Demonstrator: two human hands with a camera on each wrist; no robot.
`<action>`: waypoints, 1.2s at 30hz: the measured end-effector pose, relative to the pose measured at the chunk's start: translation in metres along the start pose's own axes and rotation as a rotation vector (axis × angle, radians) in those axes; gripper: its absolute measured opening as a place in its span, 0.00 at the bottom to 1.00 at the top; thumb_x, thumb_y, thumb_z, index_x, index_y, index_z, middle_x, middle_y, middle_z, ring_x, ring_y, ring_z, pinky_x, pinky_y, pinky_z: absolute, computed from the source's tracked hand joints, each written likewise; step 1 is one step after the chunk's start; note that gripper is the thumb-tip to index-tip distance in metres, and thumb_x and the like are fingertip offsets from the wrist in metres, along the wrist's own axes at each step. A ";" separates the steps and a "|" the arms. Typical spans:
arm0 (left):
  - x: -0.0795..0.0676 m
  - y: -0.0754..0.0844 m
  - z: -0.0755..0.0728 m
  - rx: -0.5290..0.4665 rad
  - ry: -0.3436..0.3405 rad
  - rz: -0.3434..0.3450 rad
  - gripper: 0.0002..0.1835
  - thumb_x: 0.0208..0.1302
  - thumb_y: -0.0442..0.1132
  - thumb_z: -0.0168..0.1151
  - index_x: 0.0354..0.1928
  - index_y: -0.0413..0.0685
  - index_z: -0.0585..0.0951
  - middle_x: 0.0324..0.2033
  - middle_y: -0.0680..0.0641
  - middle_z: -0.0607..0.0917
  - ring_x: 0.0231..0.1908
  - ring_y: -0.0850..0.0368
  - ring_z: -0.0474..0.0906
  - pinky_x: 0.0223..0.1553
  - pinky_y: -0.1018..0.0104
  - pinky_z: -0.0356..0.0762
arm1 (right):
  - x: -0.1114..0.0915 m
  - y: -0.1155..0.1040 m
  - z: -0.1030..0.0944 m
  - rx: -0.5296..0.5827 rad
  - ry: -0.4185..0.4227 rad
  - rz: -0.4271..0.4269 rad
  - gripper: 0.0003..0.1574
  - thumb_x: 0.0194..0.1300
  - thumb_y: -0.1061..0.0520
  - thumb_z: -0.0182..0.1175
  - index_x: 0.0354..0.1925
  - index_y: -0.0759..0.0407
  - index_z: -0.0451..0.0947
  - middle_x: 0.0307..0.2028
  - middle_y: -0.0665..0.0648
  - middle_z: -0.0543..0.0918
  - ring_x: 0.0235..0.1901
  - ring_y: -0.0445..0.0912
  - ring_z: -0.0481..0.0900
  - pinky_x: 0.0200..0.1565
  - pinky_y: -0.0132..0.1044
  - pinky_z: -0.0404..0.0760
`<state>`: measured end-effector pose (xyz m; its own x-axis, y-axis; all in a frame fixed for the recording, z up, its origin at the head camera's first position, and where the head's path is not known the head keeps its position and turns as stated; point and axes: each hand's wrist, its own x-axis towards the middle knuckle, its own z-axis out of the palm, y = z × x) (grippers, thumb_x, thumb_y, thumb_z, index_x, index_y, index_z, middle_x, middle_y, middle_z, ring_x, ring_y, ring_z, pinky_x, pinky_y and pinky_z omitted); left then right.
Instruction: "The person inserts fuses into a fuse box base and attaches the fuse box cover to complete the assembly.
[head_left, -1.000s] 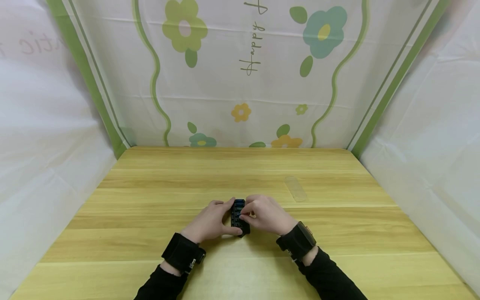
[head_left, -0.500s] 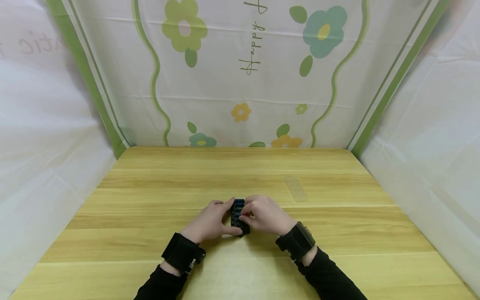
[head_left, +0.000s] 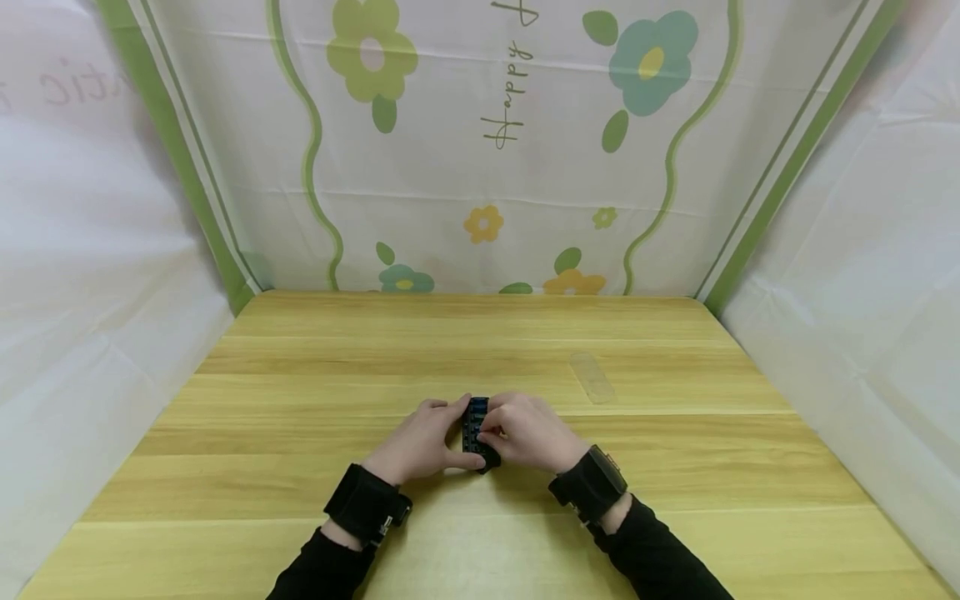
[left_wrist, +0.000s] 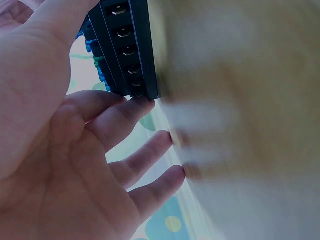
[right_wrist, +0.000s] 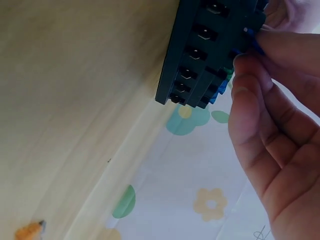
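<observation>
"Low in the middle of the head frame, we had the dark block (head_left: 471,427), right?"

"Yes, upright on the wooden table (head_left: 225,475), its long side running away from us, between both hands. Our left hand (head_left: 420,442) gripped it, thumb at the near end and index finger toward the far end, with the lower fingers spread apart."

"And our right hand (head_left: 531,432)?"

"It held a small blue piece (right_wrist: 255,43) in a narrow pinch of thumb and finger, at the top of the block, upper right of the right wrist frame. (Whether the piece sat in the block or just above it, we couldn't tell; our fingertips hid the spot.)"

"What did we reckon the step needed?"

"A firm brace first: we judged that the left grip had to be snug at both ends, or the block might twist or skid. On the right, a light pinch and a straight line seemed best, since a slanted piece could bind or catch the row of coloured pieces (right_wrist: 221,88) beside it."

"Anything near to mind?"

"Only the clear strip (head_left: 592,378), right of centre in the head frame and beyond our right hand; it lay apart from the work."
</observation>
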<state>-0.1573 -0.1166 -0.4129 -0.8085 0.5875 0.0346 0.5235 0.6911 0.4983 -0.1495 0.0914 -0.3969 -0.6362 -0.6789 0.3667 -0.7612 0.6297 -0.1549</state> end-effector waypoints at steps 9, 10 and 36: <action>0.000 0.000 -0.001 -0.003 0.000 -0.006 0.52 0.52 0.67 0.64 0.73 0.48 0.58 0.61 0.38 0.70 0.63 0.42 0.60 0.57 0.51 0.66 | 0.002 -0.002 -0.002 -0.022 -0.040 -0.001 0.07 0.58 0.59 0.64 0.24 0.51 0.84 0.27 0.44 0.75 0.28 0.34 0.71 0.30 0.20 0.70; 0.000 0.000 -0.001 -0.003 -0.001 -0.007 0.52 0.52 0.67 0.64 0.73 0.48 0.57 0.61 0.38 0.70 0.63 0.42 0.60 0.57 0.51 0.66 | 0.002 -0.003 -0.003 -0.020 -0.045 -0.002 0.08 0.58 0.60 0.63 0.23 0.52 0.83 0.27 0.44 0.74 0.28 0.34 0.71 0.30 0.20 0.70; 0.000 -0.001 -0.001 0.009 -0.003 0.003 0.52 0.52 0.67 0.63 0.74 0.49 0.57 0.61 0.39 0.71 0.63 0.42 0.61 0.57 0.51 0.66 | 0.002 -0.001 -0.002 -0.001 -0.020 0.035 0.07 0.57 0.58 0.65 0.24 0.49 0.82 0.27 0.43 0.75 0.26 0.33 0.71 0.26 0.19 0.68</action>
<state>-0.1582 -0.1174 -0.4127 -0.8059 0.5911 0.0332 0.5284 0.6929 0.4906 -0.1499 0.0906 -0.3939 -0.6646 -0.6638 0.3429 -0.7384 0.6536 -0.1660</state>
